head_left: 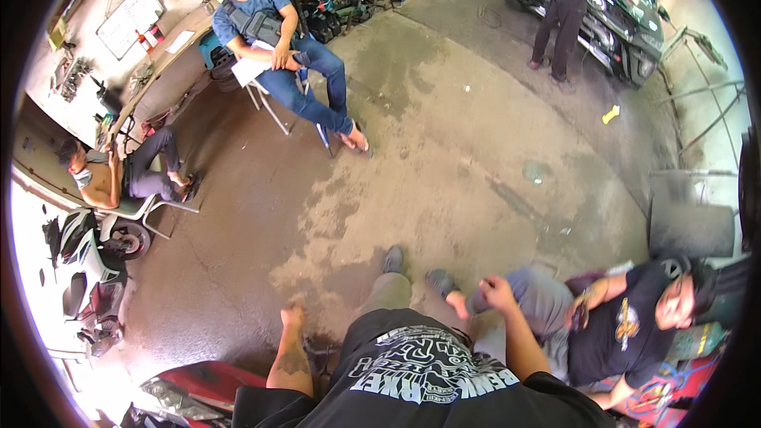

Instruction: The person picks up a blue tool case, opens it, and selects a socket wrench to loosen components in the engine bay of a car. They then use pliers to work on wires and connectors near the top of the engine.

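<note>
Grip of our left hand [292, 315] seems loosely curled, how tightly we cannot tell; shows against damp concrete floor [238, 230]. Our right hand [497, 292] has fingers curled in; cannot tell if anything sits inside. Just beside it, grey trousers [539, 301] of neighbour seated at our right, small dark object [579, 316] in neighbour's hand. Red motorbike [208, 387] near our left forearm. Ahead, bench [162, 71] along left wall.

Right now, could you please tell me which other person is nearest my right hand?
The person in the black T-shirt at lower right, whose legs are beside your right hand; the blue-shirted sitter, far-left sitter and standing person are farther.
</note>
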{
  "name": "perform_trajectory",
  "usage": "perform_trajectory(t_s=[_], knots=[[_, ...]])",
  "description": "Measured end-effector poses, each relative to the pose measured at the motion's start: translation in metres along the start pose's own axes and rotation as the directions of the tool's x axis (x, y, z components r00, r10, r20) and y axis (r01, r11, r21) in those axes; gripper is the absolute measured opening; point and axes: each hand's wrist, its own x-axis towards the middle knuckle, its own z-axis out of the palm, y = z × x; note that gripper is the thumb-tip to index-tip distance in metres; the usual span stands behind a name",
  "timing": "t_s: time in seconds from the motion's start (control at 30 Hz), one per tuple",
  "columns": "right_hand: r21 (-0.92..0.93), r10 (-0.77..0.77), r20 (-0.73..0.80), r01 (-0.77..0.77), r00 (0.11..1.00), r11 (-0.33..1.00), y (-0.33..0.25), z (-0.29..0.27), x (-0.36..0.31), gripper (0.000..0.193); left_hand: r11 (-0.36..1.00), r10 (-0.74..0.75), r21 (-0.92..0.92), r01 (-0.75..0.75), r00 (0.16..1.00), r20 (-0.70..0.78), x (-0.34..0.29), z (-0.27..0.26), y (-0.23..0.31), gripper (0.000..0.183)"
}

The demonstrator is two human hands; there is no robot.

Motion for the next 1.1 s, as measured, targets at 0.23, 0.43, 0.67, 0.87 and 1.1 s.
perform_trajectory(t_s=[0.23,0.43,0.67,0.87,1.1], knots=[[0.602,0.652,0.215,-0.624,0.727,0.497,0.037,-0.041,0.047,0.023,0.912,0.202,0.238,-0.334,0.871,0.448,0.026,0.197,0.291,0.03],[0.633,0.673,0.215,-0.626,0.708,0.456,0.004,-0.092,0.189,0.02,0.893,-0.033,0.409,-0.19,0.877,0.48,0.119,0.351,0.41,0.04],[0.633,0.621,0.163,-0.564,0.767,0.53,-0.081,-0.264,0.509,0.018,0.94,-0.158,0.34,0.005,0.892,0.423,0.17,0.489,0.594,0.039],[0.452,0.34,-0.149,-0.241,0.929,0.859,-0.3,-0.454,0.906,0.024,0.906,0.257,0.193,-0.378,0.85,0.46,0.234,0.649,0.803,0.039],[0.391,0.306,-0.205,-0.209,0.93,0.896,-0.475,-0.512,1.17,0.023,0.954,0.0,0.275,-0.119,0.917,0.398,0.366,0.755,1.011,0.035]])
